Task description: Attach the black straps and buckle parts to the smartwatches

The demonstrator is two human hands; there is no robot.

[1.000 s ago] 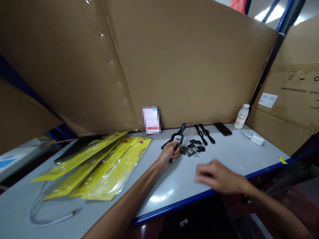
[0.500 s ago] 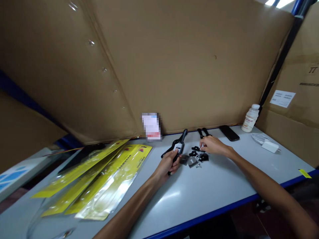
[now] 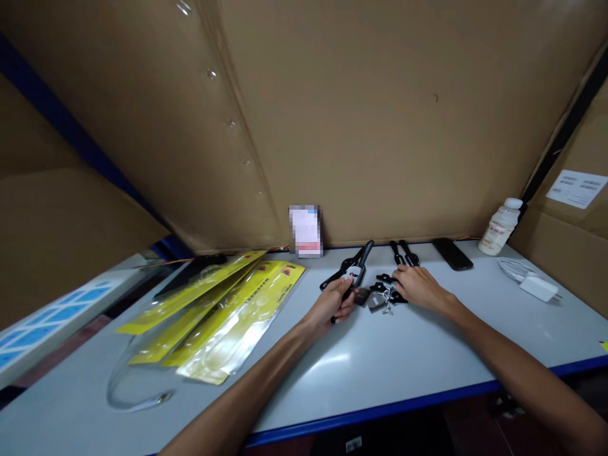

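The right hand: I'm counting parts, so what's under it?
Two black tools jut out beyond the right hand, and a black piece shows at its left; anything fully beneath is hidden.

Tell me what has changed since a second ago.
The right hand has moved forward from the near edge of the blue-edged grey table to the pile of small black and grey parts; whether it grips one is hidden. The left hand still holds the long black tool with a silver plate. The yellow-backed clear plastic packages and white-capped bottle stayed put.

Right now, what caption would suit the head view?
Left hand holds a black tool; right hand is at the loose parts.
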